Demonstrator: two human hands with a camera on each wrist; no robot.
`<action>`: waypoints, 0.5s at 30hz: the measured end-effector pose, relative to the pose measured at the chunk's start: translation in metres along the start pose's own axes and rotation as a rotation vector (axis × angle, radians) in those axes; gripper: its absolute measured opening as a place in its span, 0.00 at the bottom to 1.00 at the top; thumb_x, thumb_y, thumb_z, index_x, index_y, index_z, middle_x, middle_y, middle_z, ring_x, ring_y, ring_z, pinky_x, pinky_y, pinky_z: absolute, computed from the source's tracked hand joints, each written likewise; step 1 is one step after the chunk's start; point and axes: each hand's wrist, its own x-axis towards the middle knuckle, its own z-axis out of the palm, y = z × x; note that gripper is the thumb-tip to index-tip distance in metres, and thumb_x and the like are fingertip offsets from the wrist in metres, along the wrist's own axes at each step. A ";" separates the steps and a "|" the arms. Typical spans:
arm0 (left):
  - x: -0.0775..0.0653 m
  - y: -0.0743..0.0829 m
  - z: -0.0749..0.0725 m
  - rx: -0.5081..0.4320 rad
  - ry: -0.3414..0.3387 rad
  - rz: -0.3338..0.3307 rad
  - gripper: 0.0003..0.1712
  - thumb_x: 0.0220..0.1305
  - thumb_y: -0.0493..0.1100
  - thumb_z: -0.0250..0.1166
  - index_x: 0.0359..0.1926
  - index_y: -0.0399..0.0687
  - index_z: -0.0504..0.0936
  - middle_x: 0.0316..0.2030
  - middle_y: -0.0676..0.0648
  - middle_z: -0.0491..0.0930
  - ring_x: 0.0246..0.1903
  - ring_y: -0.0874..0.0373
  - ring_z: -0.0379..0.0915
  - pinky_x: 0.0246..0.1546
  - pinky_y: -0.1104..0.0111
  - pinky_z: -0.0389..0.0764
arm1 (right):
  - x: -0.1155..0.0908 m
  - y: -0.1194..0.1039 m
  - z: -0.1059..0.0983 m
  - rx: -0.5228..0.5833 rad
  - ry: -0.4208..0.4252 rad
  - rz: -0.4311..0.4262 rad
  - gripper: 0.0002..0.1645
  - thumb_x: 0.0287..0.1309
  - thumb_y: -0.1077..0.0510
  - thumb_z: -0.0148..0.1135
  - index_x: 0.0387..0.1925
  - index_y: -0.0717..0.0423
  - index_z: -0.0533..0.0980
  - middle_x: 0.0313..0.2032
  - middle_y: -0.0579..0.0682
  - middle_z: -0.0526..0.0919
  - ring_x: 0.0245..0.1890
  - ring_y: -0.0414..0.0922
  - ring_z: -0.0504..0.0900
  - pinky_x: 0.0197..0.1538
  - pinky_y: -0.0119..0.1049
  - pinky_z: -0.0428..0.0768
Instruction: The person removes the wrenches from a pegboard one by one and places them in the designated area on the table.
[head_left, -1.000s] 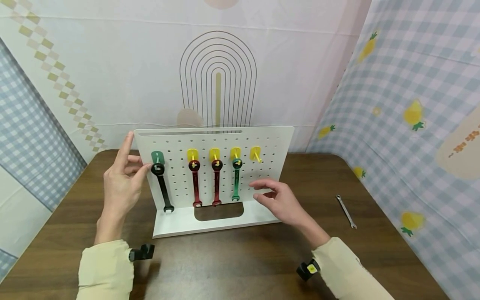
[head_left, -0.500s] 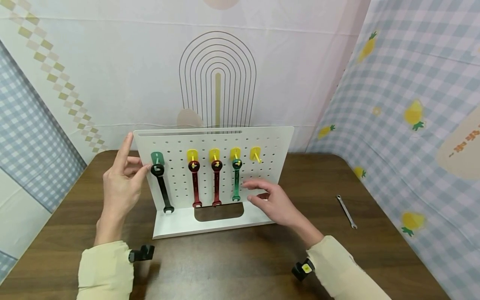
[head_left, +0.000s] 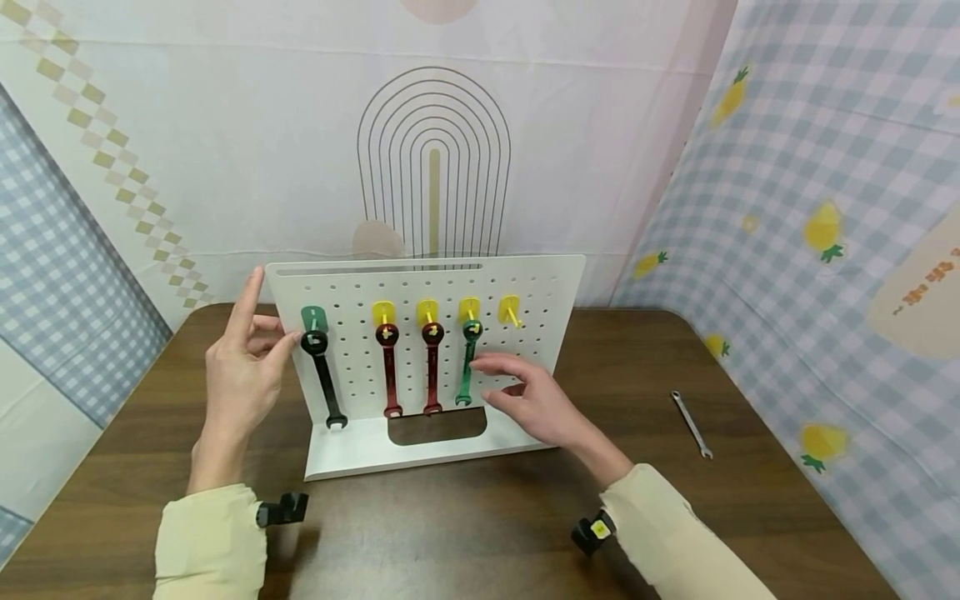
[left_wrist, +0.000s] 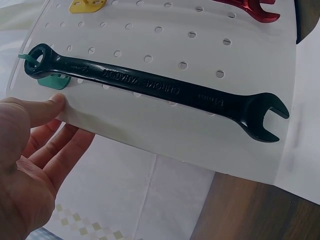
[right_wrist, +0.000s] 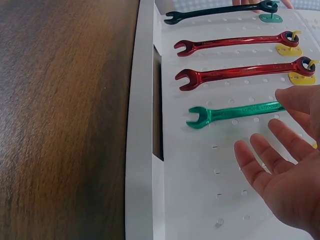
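A white pegboard (head_left: 360,287) stands on the table with several combination wrenches hung on hooks. My left hand (head_left: 246,367) holds its left edge, thumb (left_wrist: 47,110) on the front and other fingers behind, beside a black wrench (left_wrist: 165,87) on a green hook. My right hand (head_left: 536,404) has its fingers loosely extended and a fingertip touching the green wrench (right_wrist: 235,112) on its right side. The green wrench hangs tilted, its open end swung left. Two red wrenches (head_left: 391,371) hang between the black and green ones on yellow hooks.
A yellow hook (head_left: 510,310) at the right bears no wrench. A small silver wrench (head_left: 692,423) lies on the wooden table (head_left: 450,525) right of the board. Patterned cloths (head_left: 315,150) hang behind and at the sides.
My right hand has moved left along the board to the green wrench. The wrench's lower end has swung left. My left hand stays on the board's edge.
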 end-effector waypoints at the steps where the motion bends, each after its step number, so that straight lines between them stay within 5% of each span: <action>1: 0.000 0.000 0.000 0.004 -0.001 -0.002 0.54 0.62 0.22 0.71 0.83 0.60 0.62 0.37 0.31 0.83 0.34 0.93 0.72 0.36 0.92 0.70 | 0.001 0.000 0.001 0.002 -0.002 -0.001 0.23 0.70 0.64 0.65 0.65 0.56 0.81 0.70 0.55 0.78 0.68 0.55 0.78 0.59 0.48 0.85; 15: -0.001 0.001 0.000 0.022 -0.011 -0.016 0.55 0.64 0.24 0.71 0.84 0.61 0.59 0.38 0.32 0.83 0.34 0.94 0.71 0.36 0.91 0.69 | 0.007 0.004 0.005 0.036 -0.060 -0.005 0.26 0.72 0.63 0.63 0.69 0.56 0.78 0.73 0.57 0.73 0.71 0.57 0.75 0.61 0.53 0.84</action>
